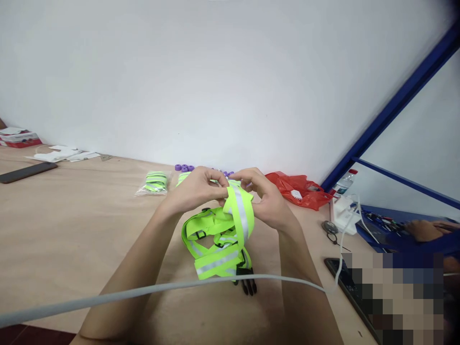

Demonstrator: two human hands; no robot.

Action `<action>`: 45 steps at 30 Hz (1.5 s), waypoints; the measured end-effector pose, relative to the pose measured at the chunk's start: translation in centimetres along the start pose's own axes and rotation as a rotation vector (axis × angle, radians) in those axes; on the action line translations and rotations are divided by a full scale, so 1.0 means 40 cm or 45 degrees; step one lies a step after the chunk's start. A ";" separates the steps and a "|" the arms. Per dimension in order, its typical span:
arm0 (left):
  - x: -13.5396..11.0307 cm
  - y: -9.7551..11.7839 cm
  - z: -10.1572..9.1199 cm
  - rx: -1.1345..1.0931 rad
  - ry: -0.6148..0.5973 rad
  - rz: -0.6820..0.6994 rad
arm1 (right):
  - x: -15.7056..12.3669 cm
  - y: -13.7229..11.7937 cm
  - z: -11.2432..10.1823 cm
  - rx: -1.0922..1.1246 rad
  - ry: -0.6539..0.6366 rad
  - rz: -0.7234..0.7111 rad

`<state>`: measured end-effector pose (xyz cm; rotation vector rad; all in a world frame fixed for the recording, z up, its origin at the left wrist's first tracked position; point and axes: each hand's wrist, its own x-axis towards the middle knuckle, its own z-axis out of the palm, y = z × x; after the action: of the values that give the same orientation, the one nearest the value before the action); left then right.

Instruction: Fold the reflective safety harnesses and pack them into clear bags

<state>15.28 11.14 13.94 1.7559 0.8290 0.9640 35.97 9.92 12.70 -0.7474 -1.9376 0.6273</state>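
A neon-yellow reflective strap [241, 215] with a silver stripe runs up between my two hands. My left hand [197, 187] pinches it from the left with thumb and fingers. On the other side, my right hand [268, 199] has its fingers curled round the strap's upper part. Below, the rest of the strap lies in loose loops on the table, with black sliders [200, 235] on it. A black side-release buckle [247, 282] lies at the near end. Behind my left wrist sits a clear bag [155, 183] holding a folded strap of the same kind.
Purple rolls [184, 168] stand by the wall. A red plastic bag [298, 189], bottle [345, 182] and white power strip [343, 213] are at right. A white cable [161, 287] crosses in front. A phone [28, 172] lies left. Another person's hand [426, 230] shows at far right.
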 end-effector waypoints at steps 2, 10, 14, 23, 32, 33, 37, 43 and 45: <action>-0.003 0.002 0.001 0.032 -0.058 -0.019 | 0.002 -0.003 0.012 0.005 0.007 -0.031; -0.021 0.026 0.008 0.075 -0.203 0.009 | -0.007 0.012 0.032 0.470 0.224 0.156; -0.030 0.034 0.040 0.230 -0.396 0.007 | -0.007 0.020 0.032 0.080 0.381 0.103; -0.044 0.046 0.035 -0.762 -0.505 0.064 | -0.012 0.020 0.016 -0.118 0.578 -0.181; -0.038 0.049 -0.024 -1.054 0.128 0.281 | -0.003 0.057 -0.039 0.514 0.352 0.150; -0.033 0.044 -0.029 -1.034 0.199 0.298 | -0.005 0.060 -0.046 0.551 0.290 0.190; -0.021 0.024 -0.052 -0.932 0.395 0.395 | -0.016 0.060 -0.063 0.653 0.059 0.298; -0.022 0.018 -0.064 -0.639 0.531 0.434 | -0.037 0.043 -0.090 0.637 -0.264 0.515; -0.021 0.019 -0.060 -0.577 0.576 0.458 | -0.043 0.033 -0.095 0.667 -0.391 0.481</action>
<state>12.85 11.14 15.06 1.3267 0.5089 1.6862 40.33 10.04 12.45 -0.7076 -1.7830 1.4871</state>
